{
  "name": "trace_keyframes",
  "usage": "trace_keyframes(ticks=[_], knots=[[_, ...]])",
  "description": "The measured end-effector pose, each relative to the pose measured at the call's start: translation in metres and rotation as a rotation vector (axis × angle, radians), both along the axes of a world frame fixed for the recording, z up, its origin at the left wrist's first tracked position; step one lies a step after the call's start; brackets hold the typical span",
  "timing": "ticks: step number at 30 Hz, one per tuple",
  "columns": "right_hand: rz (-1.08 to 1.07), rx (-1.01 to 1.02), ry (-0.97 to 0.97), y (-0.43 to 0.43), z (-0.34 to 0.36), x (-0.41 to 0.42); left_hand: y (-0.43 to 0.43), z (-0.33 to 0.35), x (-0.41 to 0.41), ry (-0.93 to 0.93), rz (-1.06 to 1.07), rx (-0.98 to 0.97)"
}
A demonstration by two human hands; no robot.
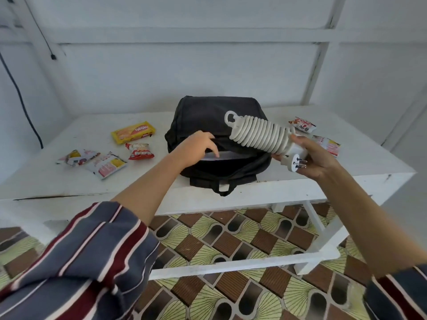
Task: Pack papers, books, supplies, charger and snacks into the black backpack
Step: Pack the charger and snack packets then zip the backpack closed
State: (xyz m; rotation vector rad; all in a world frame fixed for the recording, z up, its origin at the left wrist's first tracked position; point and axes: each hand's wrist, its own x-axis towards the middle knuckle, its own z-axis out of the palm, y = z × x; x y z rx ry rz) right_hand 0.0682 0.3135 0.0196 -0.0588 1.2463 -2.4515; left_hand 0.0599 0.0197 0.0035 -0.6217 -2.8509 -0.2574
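The black backpack lies on the white table, its top opening facing me with white papers showing inside. My left hand grips the upper edge of the opening and holds it apart. My right hand grips the white charger by its plug end, prongs toward me; the cable is wound in tight coils round it. The charger hangs tilted just above the right side of the backpack's opening.
Snack packets lie on the table: a yellow one, a small red one and two more at the left, two at the right behind my right hand. A black cable hangs down the left wall. Below is patterned tile floor.
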Motion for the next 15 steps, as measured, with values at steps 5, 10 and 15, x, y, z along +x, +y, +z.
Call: trace_keyframes(ticks=[5, 10, 15], knots=[[0.094, 0.126, 0.037, 0.01, -0.002, 0.002, -0.001, 0.021, -0.026, 0.091, 0.11, 0.109], [0.229, 0.215, 0.029, 0.0, -0.005, -0.001, 0.0, 0.04, -0.035, -0.001, 0.068, 0.081], [0.253, 0.249, -0.021, -0.03, -0.022, -0.03, 0.0, 0.05, -0.034, -0.017, 0.046, 0.098]])
